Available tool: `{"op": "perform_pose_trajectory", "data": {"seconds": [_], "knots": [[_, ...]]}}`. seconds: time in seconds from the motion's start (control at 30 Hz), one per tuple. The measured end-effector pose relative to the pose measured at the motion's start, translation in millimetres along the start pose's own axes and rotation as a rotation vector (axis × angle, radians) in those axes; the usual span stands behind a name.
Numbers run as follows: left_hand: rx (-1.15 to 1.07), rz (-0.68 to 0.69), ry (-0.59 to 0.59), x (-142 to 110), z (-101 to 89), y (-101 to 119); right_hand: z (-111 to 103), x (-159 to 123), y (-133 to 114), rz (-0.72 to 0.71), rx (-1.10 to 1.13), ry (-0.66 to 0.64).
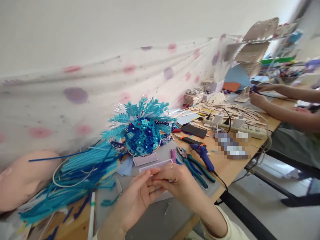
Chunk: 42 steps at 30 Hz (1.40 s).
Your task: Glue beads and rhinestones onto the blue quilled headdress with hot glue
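Lilac tray lies partly hidden behind fingers.

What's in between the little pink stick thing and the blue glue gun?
Pliers with blue-green handles lie between the pink stick thing and the blue glue gun. The head view shows it.

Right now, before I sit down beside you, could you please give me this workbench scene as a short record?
Left hand: partly curled, fingers close to the right hand's
Right hand: fingertips drawn together; anything between them is too small to identify
Behind the hands: blue flower-covered ornament with turquoise fronds
Left side: loose heap of blue and turquoise strips
Right side: pliers, blue glue gun
Farther right: power strip; another person's hands
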<state>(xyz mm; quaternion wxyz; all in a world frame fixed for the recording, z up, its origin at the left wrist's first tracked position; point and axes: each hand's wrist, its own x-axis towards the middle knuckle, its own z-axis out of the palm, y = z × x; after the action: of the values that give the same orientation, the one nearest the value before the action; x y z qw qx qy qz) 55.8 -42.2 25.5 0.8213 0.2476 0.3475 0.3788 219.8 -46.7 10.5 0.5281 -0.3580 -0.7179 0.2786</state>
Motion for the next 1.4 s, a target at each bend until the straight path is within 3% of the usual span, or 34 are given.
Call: {"op": "perform_pose_trajectory", "data": {"seconds": [0.2, 0.47, 0.53, 0.7, 0.87, 0.93, 1.03, 1.1, 1.23, 1.4], "knots": [[-0.016, 0.113, 0.03, 5, 22.3, -16, -32, 0, 31, 0.204, 0.2, 0.166], [-0.109, 0.331, 0.218, 1, 11.2, -19, -46, 22, 38, 0.303, 0.213, 0.195], [-0.207, 0.381, 0.253, -1, 5.1, -17, -43, 23, 38, 0.296, 0.215, 0.279], [-0.338, 0.391, 0.2, -13, -15.8, -3, -23, 20, 21, 0.254, 0.293, 0.513], [-0.201, 0.395, 0.142, -33, -43.8, 21, 1, 20, -19, 0.109, 0.114, 0.945], [-0.185, 0.386, 0.083, -40, -51.2, 29, 14, 23, -27, 0.058, -0.004, 0.867], [-0.219, 0.351, -0.025, -45, -55.8, 34, 37, 32, -23, -0.058, -0.088, 0.423], [-0.262, 0.324, -0.087, -46, -56.3, 33, 52, 40, -14, -0.166, -0.06, 0.222], [-0.322, 0.282, -0.127, -44, -57.5, 27, 66, 51, 4, -0.196, -0.029, 0.051], [-0.381, 0.245, -0.116, -40, -57.8, 22, 62, 57, 5, -0.128, -0.073, -0.059]]}}
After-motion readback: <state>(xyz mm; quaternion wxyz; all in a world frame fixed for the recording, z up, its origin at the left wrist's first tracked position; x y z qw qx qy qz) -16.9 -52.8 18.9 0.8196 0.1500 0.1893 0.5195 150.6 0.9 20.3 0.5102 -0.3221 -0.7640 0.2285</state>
